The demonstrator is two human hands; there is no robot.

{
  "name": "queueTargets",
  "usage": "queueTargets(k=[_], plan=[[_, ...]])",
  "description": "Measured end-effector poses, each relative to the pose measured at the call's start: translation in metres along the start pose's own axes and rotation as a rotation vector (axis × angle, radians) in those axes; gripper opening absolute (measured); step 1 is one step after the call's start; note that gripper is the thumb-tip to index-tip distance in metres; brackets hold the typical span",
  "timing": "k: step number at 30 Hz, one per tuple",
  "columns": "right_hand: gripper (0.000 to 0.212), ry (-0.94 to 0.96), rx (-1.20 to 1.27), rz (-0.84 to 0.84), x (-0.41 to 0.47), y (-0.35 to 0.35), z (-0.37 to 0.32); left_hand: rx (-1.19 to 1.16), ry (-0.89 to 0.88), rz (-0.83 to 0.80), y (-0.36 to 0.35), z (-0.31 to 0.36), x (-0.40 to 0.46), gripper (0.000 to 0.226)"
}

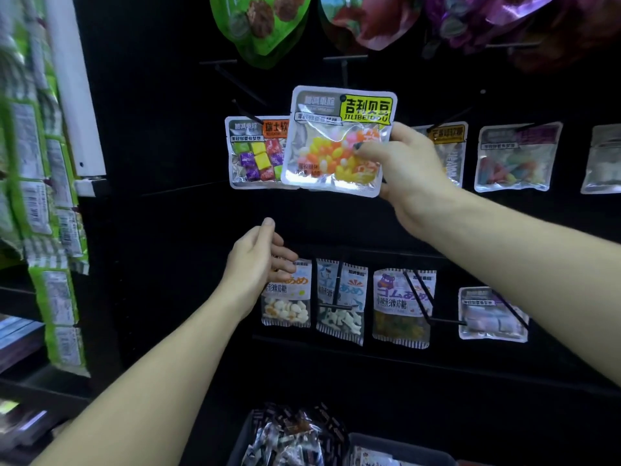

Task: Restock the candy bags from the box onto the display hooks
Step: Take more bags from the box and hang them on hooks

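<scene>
Candy bag of orange, yellow and pink jelly beans (pixel 337 142) sits at centre frame, held up against the black display panel by the right hand (pixel 408 166), whose thumb pinches its right edge over the clear window with the fingers curled behind. Its hang hole, near the top beside the yellow label, seems to sit at the tip of a hook, but I cannot tell whether the hook has passed through; I judge the bag to be in the act of being hung, not yet released

Just left of it and partly covered by it, a bag of wrapped square sweets (pixel 257 153) already hangs on its hook. To the right, two more silver bags (pixel 515 156) hang in the same row. Several black hooks (pixel 240 84) above this row stick out bare

Lower down, the left hand (pixel 260 260) hovers with its fingers loosely extended and nothing in it, in front of a lower row of gummy packets (pixel 341 304) that looks stocked

At the bottom edge of the frame the box (pixel 400 450) shows a dark rim, with a heap of crinkled packets (pixel 290 438) inside. So part of the wall is filled, one bag is in hand, and much stock remains to be hung
</scene>
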State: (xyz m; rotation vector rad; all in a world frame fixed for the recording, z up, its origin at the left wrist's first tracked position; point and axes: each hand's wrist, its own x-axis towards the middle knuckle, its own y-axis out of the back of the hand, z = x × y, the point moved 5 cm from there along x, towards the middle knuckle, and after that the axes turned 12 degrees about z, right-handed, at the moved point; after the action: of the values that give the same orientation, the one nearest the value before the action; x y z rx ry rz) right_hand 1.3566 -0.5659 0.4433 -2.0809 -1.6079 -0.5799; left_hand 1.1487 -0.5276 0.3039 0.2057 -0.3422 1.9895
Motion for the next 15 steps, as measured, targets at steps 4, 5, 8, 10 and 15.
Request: queueTargets(k=[4, 5, 8, 10, 15], plan=[[0.014, -0.039, -0.024, 0.005, 0.001, 0.001, 0.004, 0.002, -0.013, -0.015, -0.003, 0.011, 0.0, 0.042], [0.015, -0.046, -0.034, 0.007, 0.002, 0.002, 0.005, 0.0, -0.034, -0.014, -0.005, 0.019, 0.001, 0.04], [0.027, -0.076, -0.046, 0.015, 0.005, 0.001, 0.006, -0.038, -0.117, -0.024, -0.014, 0.052, 0.002, 0.037], [0.028, -0.09, -0.044, 0.009, 0.008, 0.0, 0.006, -0.027, -0.184, -0.042, -0.022, 0.074, 0.003, 0.034], [0.024, -0.091, -0.084, 0.026, 0.021, -0.002, 0.013, 0.08, -0.282, -0.022, -0.038, 0.103, 0.014, 0.03]])
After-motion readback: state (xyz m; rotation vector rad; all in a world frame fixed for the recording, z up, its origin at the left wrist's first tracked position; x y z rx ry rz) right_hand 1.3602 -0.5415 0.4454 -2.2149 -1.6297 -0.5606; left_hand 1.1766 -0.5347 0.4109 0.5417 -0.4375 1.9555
